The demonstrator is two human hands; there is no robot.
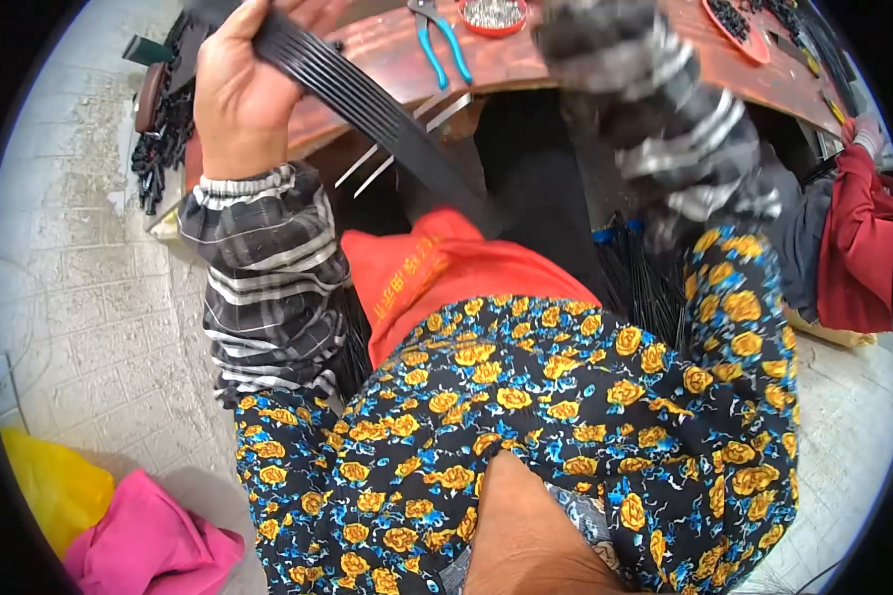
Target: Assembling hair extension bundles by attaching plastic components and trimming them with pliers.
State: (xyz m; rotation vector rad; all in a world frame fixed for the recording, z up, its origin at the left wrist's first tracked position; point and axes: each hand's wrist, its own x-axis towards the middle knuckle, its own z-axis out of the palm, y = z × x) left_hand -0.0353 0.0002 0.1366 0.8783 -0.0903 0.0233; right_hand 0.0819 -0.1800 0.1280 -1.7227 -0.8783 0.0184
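My left hand [240, 94] is raised at the upper left, palm partly showing, its thumb pressed over a flat bundle of thin black rods [357, 99]. The rods lie side by side and slant down to the right, their lower end blurred above my lap. My right forearm [655, 119], in a checked sleeve, reaches up across the table's edge and is smeared by motion. The right hand itself lies beyond the upper edge of the picture. Beneath the bundle, a red cloth [476, 273] with yellow print covers part of my lap.
Blue-handled pliers [442, 45] and a red bowl of small metal parts [493, 16] sit on the reddish table [377, 55]. Another red dish [739, 35] holds black pieces. More black rods [645, 283] stand below the table. A person in a red sleeve [858, 238] is at right.
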